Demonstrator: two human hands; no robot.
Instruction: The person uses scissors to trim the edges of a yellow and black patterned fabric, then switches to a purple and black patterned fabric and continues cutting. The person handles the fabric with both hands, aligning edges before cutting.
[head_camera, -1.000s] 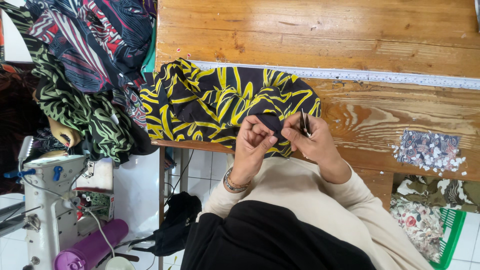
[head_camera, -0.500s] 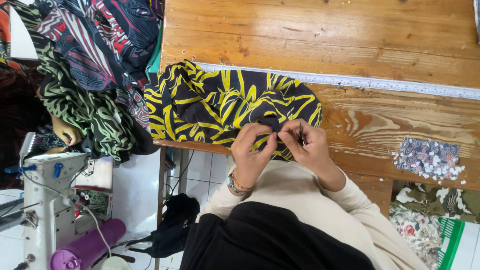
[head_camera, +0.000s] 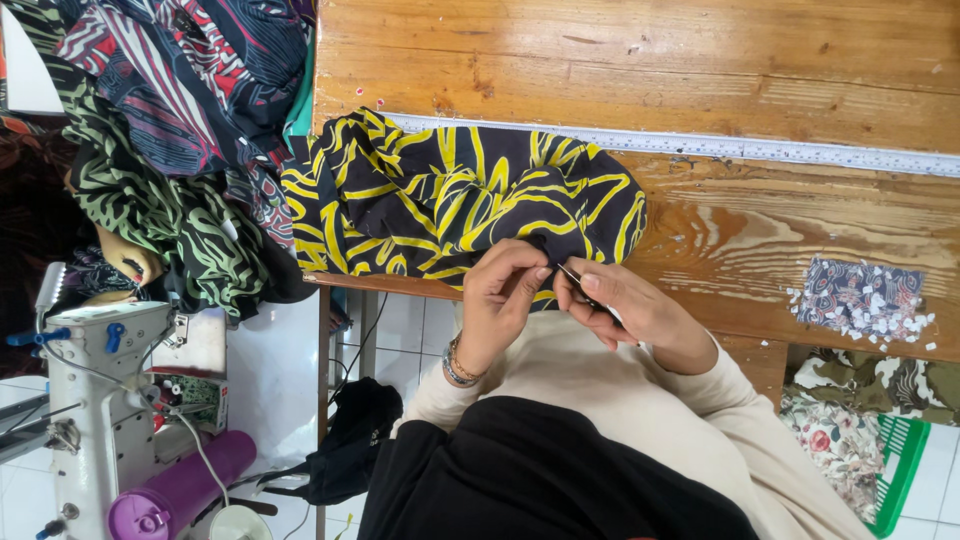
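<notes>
A black cloth (head_camera: 450, 200) with yellow leaf print is spread on the table (head_camera: 760, 70) at centre frame, its lower edge hanging over the table's near rim. It is judged light, soft and limp, best pinched at the hem. That hem is gathered between the left hand (head_camera: 500, 295) and right hand (head_camera: 625, 305). The left fingers (head_camera: 530, 275) are closed narrowly on the fabric; the right fingers (head_camera: 590, 285) are pinched on a thin dark tool (head_camera: 572, 274), its kind unclear.
</notes>
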